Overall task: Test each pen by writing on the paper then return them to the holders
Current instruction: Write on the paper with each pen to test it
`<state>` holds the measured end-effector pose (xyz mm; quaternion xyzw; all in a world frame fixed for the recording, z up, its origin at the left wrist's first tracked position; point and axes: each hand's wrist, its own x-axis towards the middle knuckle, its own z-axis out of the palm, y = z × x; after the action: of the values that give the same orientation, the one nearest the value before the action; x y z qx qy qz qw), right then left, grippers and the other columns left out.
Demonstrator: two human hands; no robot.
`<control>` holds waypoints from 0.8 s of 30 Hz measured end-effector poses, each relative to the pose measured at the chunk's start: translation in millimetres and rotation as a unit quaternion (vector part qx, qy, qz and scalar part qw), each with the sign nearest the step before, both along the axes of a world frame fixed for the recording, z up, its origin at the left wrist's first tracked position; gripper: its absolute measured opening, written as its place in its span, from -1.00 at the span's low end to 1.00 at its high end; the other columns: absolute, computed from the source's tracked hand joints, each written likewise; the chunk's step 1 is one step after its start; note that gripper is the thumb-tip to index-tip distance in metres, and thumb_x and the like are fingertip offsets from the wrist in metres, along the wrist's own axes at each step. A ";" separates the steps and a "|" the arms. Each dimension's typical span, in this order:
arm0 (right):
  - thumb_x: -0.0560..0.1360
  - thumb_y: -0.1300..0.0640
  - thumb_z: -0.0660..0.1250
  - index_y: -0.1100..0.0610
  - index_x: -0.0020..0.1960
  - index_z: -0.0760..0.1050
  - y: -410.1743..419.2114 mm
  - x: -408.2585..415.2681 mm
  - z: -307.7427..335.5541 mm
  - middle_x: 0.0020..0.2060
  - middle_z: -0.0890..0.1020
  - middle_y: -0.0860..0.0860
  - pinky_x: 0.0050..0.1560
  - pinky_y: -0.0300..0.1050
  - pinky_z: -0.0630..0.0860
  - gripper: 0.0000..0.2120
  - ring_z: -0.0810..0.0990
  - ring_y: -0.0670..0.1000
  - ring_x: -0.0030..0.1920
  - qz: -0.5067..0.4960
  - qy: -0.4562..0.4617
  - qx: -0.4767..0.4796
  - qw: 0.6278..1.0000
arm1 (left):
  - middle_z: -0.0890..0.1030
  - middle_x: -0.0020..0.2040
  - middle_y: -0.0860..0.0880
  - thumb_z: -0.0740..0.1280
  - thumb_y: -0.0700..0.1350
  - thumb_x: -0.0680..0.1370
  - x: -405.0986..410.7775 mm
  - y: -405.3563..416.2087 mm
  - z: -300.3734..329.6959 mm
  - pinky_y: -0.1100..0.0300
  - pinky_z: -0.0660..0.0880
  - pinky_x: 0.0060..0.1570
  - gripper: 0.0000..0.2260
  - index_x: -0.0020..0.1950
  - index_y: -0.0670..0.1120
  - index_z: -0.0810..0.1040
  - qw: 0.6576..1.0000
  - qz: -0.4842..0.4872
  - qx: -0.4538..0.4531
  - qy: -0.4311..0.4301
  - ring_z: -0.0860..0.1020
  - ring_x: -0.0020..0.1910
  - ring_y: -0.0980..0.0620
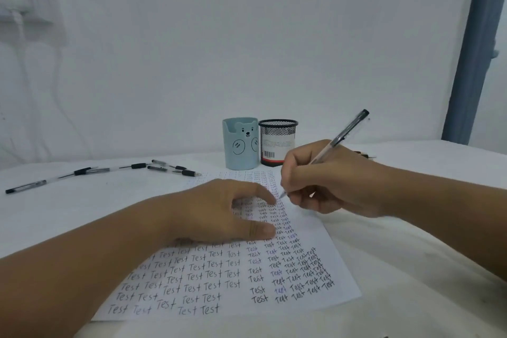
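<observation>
Right hand [326, 181] pinching pen [333, 143], tip down on paper [310, 230], barrel slanting up and away to the right. Left hand [219, 211] spread flat, pressing sheet. Holders [238, 145] just beyond right hand's knuckles, nearer it than left.

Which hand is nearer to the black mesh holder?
Right. The right hand, gripping a pen, sits just in front of the black mesh holder, slightly to its right. The left hand rests on the paper, farther forward and to the left.
</observation>
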<state>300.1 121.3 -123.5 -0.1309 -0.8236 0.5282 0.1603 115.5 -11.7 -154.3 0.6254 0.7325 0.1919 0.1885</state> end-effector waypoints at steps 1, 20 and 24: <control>0.51 0.30 0.37 0.23 -0.29 0.47 -3.3 0.8 -2.1 -0.45 0.51 0.12 -0.53 -0.29 0.20 -0.80 0.38 0.00 -0.50 0.016 -0.008 -0.008 1.000 | 0.43 0.42 0.28 0.40 0.56 0.22 1.4 3.6 2.2 -0.05 0.33 0.46 -0.36 0.28 0.49 0.43 1.000 0.001 0.005 0.010 0.40 0.42 0.16; 0.42 0.36 0.41 0.13 -0.48 0.36 -8.1 12.5 -29.4 -0.55 0.53 0.13 -0.41 -0.18 0.39 -0.61 0.47 -0.01 -0.52 0.000 0.004 0.159 0.987 | 0.39 0.43 0.36 0.36 0.58 0.13 0.1 5.1 4.4 0.00 0.26 0.51 -0.34 0.22 0.55 0.42 0.999 0.007 -0.010 0.044 0.35 0.45 0.23; 0.42 0.37 0.41 0.13 -0.47 0.35 -8.0 11.6 -30.3 -0.54 0.53 0.14 -0.40 -0.17 0.38 -0.61 0.45 -0.01 -0.51 -0.003 0.004 0.163 0.987 | 0.39 0.43 0.37 0.37 0.58 0.13 0.3 4.7 3.7 0.00 0.26 0.51 -0.34 0.22 0.55 0.43 0.999 0.008 -0.007 0.042 0.34 0.45 0.24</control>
<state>311.7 113.3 -153.8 -0.1039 -0.8974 0.3872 0.1844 115.8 -7.0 -150.6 0.6261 0.7458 0.1617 0.1602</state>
